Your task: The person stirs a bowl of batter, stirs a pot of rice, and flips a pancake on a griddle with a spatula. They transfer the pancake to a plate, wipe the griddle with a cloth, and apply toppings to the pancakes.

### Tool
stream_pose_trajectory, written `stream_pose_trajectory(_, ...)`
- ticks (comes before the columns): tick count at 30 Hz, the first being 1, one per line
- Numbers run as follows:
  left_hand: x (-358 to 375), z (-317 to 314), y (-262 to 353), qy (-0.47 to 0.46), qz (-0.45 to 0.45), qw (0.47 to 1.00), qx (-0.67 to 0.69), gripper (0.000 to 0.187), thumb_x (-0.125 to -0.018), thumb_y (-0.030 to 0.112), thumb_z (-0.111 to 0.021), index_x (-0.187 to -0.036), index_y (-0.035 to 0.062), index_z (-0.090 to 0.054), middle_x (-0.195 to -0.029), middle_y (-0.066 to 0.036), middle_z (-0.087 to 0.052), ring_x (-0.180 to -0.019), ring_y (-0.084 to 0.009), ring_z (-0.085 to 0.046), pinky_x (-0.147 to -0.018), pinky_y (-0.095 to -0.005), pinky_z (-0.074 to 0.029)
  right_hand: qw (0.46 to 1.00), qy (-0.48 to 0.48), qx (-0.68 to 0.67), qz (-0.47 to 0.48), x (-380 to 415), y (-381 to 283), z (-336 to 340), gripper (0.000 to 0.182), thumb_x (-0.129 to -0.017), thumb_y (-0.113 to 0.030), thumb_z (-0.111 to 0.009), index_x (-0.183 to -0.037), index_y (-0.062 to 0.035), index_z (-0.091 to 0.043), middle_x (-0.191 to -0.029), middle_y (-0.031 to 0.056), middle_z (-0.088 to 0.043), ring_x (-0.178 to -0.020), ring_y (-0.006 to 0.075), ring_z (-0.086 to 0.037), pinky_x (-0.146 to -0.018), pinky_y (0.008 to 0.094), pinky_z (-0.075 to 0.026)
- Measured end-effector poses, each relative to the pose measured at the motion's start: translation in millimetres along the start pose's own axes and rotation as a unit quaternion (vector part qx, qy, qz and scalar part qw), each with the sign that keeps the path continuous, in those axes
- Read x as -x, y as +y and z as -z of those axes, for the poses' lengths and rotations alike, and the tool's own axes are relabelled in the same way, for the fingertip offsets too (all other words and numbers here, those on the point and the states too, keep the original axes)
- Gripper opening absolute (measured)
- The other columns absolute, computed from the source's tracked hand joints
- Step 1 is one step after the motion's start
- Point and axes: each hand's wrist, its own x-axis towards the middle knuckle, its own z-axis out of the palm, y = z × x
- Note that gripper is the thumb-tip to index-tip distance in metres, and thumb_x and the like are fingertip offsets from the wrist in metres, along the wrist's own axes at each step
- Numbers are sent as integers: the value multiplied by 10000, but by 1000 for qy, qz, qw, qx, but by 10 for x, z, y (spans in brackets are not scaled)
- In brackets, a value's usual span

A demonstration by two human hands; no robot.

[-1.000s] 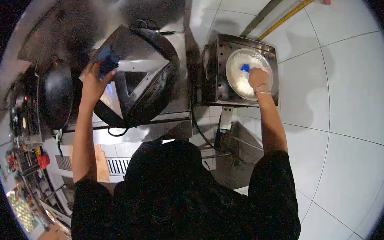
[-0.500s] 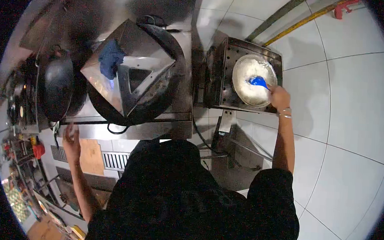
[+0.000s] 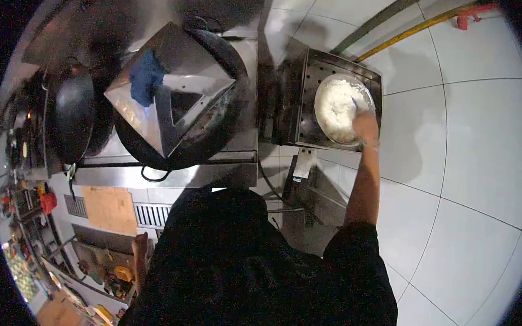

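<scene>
My right hand point(image 3: 366, 127) is closed round a blue rice paddle point(image 3: 354, 102), and only a bit of the paddle shows. Its blade is in the white rice point(image 3: 338, 102) that fills a round metal bowl point(image 3: 327, 131). The bowl sits on a perforated metal steamer box point(image 3: 310, 121) to my right. My left hand point(image 3: 141, 246) hangs low at my left side, beside my body and away from the stove. Its fingers look curled in, with nothing visible in them.
A large wok point(image 3: 214, 146) stands in front of me under a square metal cover point(image 3: 202, 53) with a blue cloth point(image 3: 146, 77) on it. Another wok point(image 3: 72, 112) is farther left. A hose point(image 3: 266, 175) runs down between stove and box. Pipes point(image 3: 391, 37) line the tiled wall.
My left hand has dropped from the stove's front edge down to my side. My right hand has shifted slightly left over the bowl, and the paddle has tilted up.
</scene>
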Motion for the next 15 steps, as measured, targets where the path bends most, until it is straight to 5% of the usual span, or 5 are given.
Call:
stream_pose_trajectory(3, -47, -65, -234, 0, -13, 997, -73, 252, -905, 217, -533, -770, 28, -631, -769, -158, -638, -652, -257, -615, -593, -362, -491, 997, 11, 4, 72, -188, 166, -369, 215, -754, -181, -546, -697, 6, -637, -684, 198, -617, -685, 371, -615, -664, 482, -489)
stream_pose_trajectory(6, -237, -2, -469, -25, -31, 992, -123, 263, -906, 251, -540, -841, 17, -642, -788, -150, -650, -677, -252, -632, -601, -351, -491, 990, 10, 19, 138, -239, -98, 154, 243, -789, -192, -534, -680, 2, -631, -682, 210, -612, -659, 357, -612, -664, 495, -485)
stream_pose_trajectory(8, -307, 77, -329, -78, -30, 994, -68, 267, -906, 256, -540, -890, 10, -643, -816, -149, -657, -690, -242, -640, -606, -342, -492, 1000, 8, -6, 20, -37, -564, 730, 238, -805, -199, -530, -703, -14, -639, -698, 212, -617, -674, 371, -617, -652, 491, -491)
stream_pose_trajectory(12, -359, 8, -170, -15, 180, 973, 146, 205, -889, 168, -532, -928, 17, -667, -910, -148, -660, -800, -276, -647, -684, -339, -512, 993, -2, -55, -109, 226, -736, 1086, 223, -810, -225, -538, -764, -33, -642, -747, 228, -623, -719, 392, -622, -646, 483, -501)
stream_pose_trajectory(15, -325, -17, -217, -17, 51, 992, 115, 236, -860, 227, -583, -896, 14, -679, -887, -152, -663, -806, -276, -644, -678, -346, -502, 987, 52, -23, -152, 316, -547, 1119, 214, -789, -225, -554, -764, -29, -637, -743, 213, -627, -710, 376, -628, -637, 460, -510)
